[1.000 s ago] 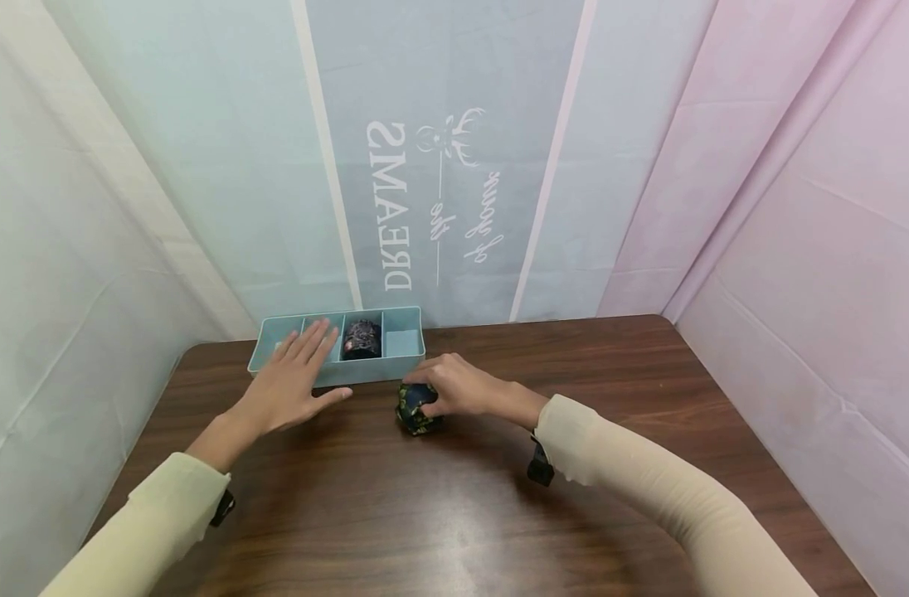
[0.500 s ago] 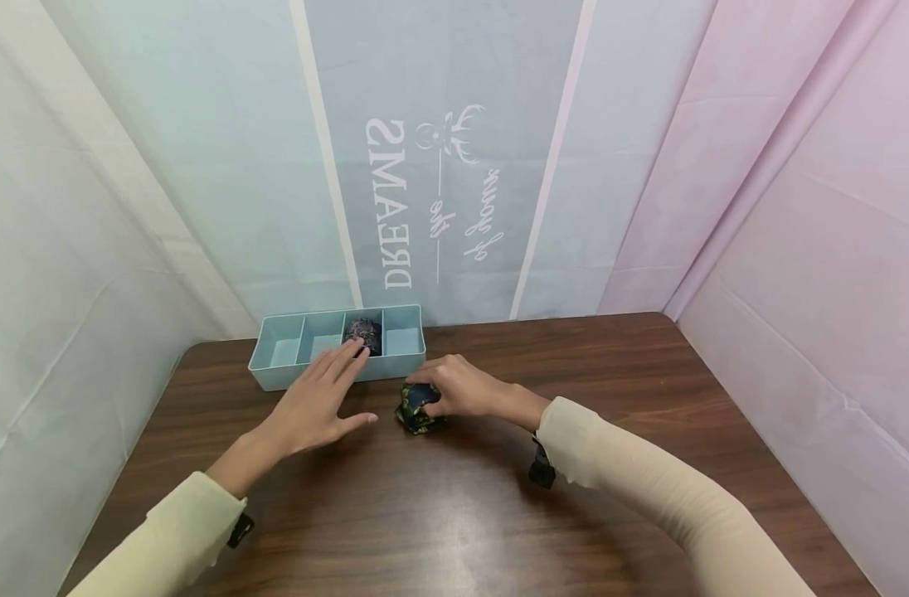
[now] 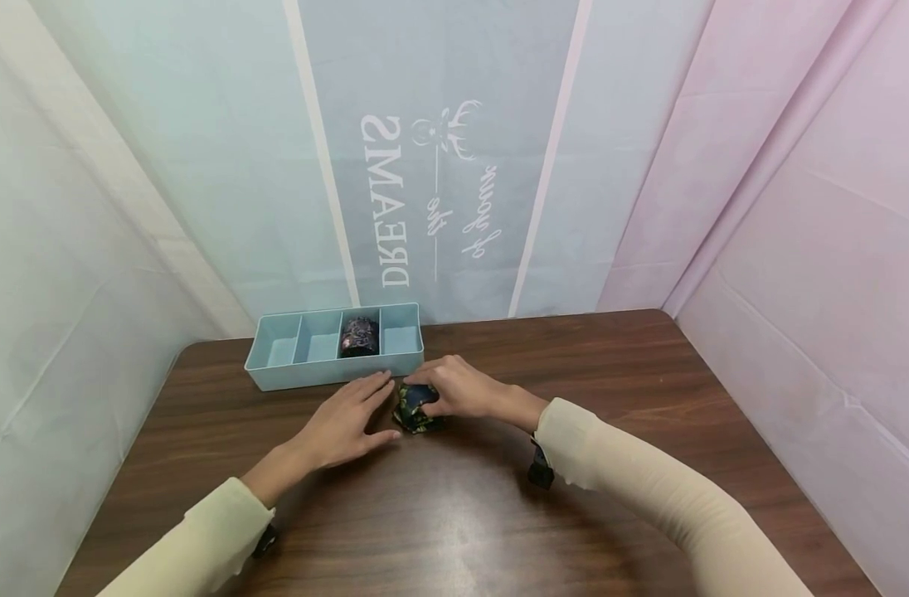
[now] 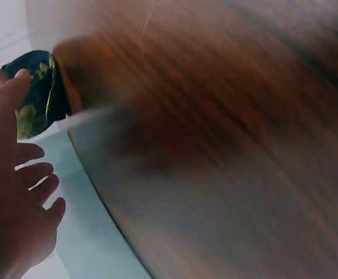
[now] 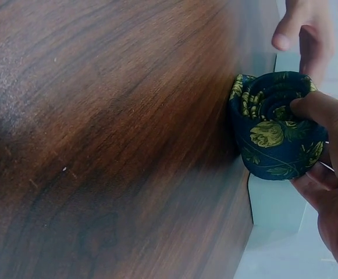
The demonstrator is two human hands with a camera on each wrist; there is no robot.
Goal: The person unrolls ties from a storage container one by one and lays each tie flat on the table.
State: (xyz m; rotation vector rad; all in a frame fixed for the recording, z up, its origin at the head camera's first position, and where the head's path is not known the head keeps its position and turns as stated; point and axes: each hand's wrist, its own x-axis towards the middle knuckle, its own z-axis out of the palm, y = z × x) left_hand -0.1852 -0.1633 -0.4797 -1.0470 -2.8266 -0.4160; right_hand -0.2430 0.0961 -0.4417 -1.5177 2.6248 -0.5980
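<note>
Right hand (image 3: 460, 388) grips a floral roll (image 5: 276, 142), outstretched left hand (image 3: 344, 421) beside it (divided tray (image 3: 298, 378) just behind, dark roll (image 3: 360, 337) inside).

A curtained-off spot, room type unclear: pale cloth (image 3: 447, 50) hangs at frame left, top and right around a tabletop (image 3: 454, 514).

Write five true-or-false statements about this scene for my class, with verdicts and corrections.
1. The right hand grips the flowered roll. True.
2. The dark roll sits inside the tray. True.
3. The tray has six compartments. False: it has four.
4. The left hand holds the dark roll. False: it holds nothing and is near the flowered roll.
5. The flowered roll lies inside the tray. False: it is outside, on the table.
</note>
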